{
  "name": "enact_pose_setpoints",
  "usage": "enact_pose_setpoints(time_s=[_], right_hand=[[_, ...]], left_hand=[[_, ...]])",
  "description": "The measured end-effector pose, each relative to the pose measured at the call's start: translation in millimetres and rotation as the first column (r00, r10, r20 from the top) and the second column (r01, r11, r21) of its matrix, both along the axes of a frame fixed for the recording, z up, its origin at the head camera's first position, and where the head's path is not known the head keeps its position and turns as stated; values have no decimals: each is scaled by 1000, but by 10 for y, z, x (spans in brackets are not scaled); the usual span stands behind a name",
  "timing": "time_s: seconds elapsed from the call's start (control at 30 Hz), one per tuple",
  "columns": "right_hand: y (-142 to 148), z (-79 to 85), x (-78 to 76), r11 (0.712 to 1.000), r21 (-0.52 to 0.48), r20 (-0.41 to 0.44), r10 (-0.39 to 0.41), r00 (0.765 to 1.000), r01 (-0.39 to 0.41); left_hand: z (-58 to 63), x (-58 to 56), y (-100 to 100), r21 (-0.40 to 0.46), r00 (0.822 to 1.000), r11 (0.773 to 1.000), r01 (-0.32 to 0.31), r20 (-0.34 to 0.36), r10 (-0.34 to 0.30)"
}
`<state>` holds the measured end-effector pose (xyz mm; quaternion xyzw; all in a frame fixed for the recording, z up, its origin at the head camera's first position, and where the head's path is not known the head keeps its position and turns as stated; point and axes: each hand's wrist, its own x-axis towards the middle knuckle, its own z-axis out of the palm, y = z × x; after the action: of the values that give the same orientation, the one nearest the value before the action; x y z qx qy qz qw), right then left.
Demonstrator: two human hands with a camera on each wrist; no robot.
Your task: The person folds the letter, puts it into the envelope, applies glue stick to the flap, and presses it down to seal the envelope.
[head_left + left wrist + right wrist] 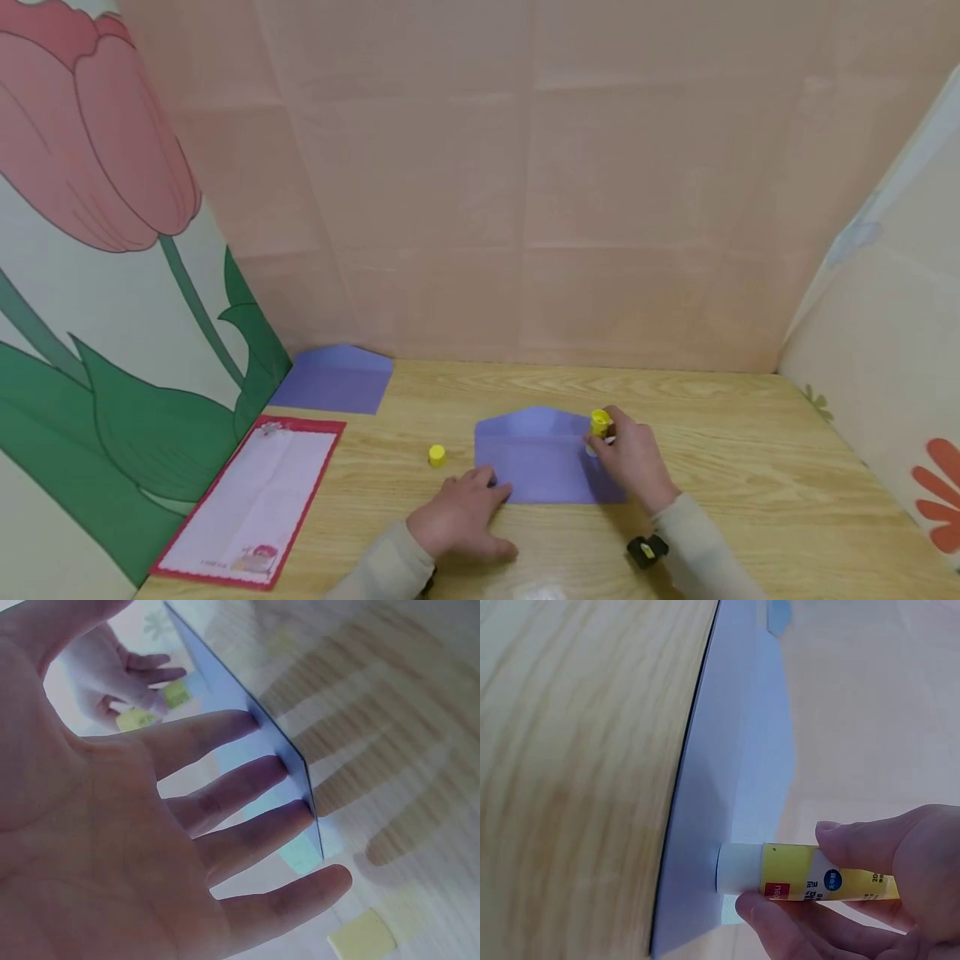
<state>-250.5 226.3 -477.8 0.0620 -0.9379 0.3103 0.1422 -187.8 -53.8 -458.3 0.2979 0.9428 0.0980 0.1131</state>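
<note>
A purple envelope (536, 471) with its flap unfolded lies on the wooden table. My right hand (633, 458) grips a yellow glue stick (802, 871), its white end down against the right part of the envelope. In the head view the yellow end of the glue stick (599, 422) points up. My left hand (467, 515) rests with spread, straight fingers on the envelope's lower left edge. In the left wrist view the fingertips (274, 769) touch the envelope's edge. The yellow cap (437, 456) stands on the table left of the envelope.
Another purple envelope (333, 387) lies at the back left. In front of it is a red-bordered clipboard (243, 504) with a white sheet. A plain pinkish sheet (525, 208) hangs behind the table (720, 433), with flower-printed panels on both sides.
</note>
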Motion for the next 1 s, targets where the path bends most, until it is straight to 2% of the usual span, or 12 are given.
enact_pose_setpoints(time_s=[0.13, 0.37, 0.77, 1.0], right_hand=[[-71, 11, -18, 999, -28, 0, 31, 1000, -31], [-417, -2, -61, 992, -88, 0, 96, 995, -95], [-927, 60, -146, 977, -84, 30, 200, 979, -197], [-1166, 39, -198, 952, -49, 27, 303, 953, -302]], left_hand=[[26, -26, 5, -15, 1000, 1000, 6, -7, -6], [24, -26, 21, -18, 1000, 1000, 16, -11, -16], [62, 3, 29, -3, 998, 1000, 23, -53, -23], [27, 15, 32, 0, 998, 1000, 8, -55, -8]])
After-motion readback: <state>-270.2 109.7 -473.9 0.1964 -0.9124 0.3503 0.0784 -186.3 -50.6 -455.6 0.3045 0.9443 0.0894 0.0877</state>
